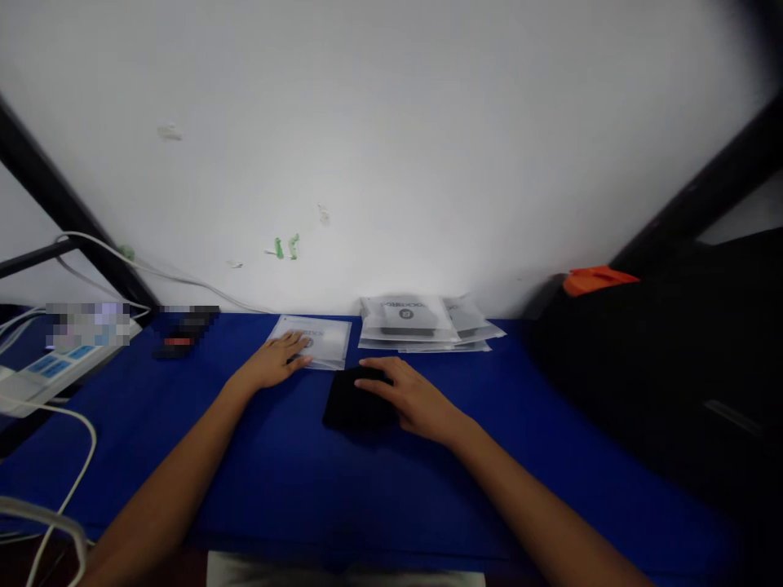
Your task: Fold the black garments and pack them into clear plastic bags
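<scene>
Head view: a flat, black, roughly square item [348,408] lies near the middle of a blue-covered table [275,481], a little nearer its back edge than its front; the right hand [416,399] covers its right side, thumb and forefinger slightly apart across the top, though whether they pinch it or only rest there I cannot tell; just behind it and to the left, near the back edge, lies a clear printed pouch [333,342], with the left hand [278,360] palm down over its left part, fingers loosely spread and gripping nothing.

Behind the right hand, along the back edge, sits an untidy stack of similar pouches [413,318], some with dark contents; a pale, scuffed wall [397,163] rises behind; towards the back left corner are a blurred dark object [189,330] and a white power strip [55,371], with white cable [95,444] looping over the left edge; a large black bag or cloth [642,367] with an orange piece [599,280] fills the right end.

As a judgement, the thin pouch could slide or crease if pressed sideways; the loose stack could slip if the right hand knocks it; dark on dark, the item's edges are easily misjudged.
</scene>
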Demonstrator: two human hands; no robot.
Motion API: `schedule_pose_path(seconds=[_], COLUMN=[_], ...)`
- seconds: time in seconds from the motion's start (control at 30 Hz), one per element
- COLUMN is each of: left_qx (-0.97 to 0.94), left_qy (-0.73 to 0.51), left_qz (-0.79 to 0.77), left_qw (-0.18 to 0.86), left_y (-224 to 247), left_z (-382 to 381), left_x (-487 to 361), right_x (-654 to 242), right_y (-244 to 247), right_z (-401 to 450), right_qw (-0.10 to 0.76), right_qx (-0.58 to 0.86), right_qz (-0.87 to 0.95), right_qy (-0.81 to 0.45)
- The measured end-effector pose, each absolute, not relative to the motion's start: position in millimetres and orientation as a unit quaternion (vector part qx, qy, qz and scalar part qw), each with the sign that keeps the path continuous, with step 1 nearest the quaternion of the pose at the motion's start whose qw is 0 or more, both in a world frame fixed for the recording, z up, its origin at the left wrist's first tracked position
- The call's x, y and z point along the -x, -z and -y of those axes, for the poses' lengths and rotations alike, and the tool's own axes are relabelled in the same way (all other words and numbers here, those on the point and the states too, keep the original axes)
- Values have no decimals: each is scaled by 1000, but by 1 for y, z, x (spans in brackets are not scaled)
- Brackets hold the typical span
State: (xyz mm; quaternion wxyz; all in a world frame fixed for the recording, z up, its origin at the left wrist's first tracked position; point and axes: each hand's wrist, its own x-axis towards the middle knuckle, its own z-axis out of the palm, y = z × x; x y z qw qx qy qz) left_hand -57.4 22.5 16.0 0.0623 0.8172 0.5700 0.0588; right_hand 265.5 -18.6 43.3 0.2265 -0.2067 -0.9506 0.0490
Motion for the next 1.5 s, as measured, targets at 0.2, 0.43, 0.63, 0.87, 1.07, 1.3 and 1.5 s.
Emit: schedule_pose_path(seconds=[0.2, 0.43, 0.63, 0.87, 1.07, 1.3, 1.5], left_qx=[-778, -847, -883, -843, -868, -895, -809], left_qy=[-147, -268, -173, -287, -267, -129, -164], left_qz=[-611, -428, -381, -440, -400, -393, -563], left_qw=[-24, 164, 210, 117, 121, 167, -38], left_y=[-7, -24, -48, -66, -64, -71, -70], left_z=[-30, 17, 42, 18, 32, 31, 13], left_x=[46, -4, -20, 28, 7, 21, 54], right_x=[-266, -254, -251, -293, -301, -298, -305], right_y=[-40, -35, -33, -36, -44, -48, -54], right_z=[17, 28, 27, -8, -6, -3, -4], right_qw=[263, 235, 190, 207, 200, 129, 110], right_qx=[345, 232, 221, 266, 305, 378, 407], right_qz=[896, 930, 940, 908, 901, 910, 899], right_qy=[-97, -159, -175, -250, -233, -110, -119])
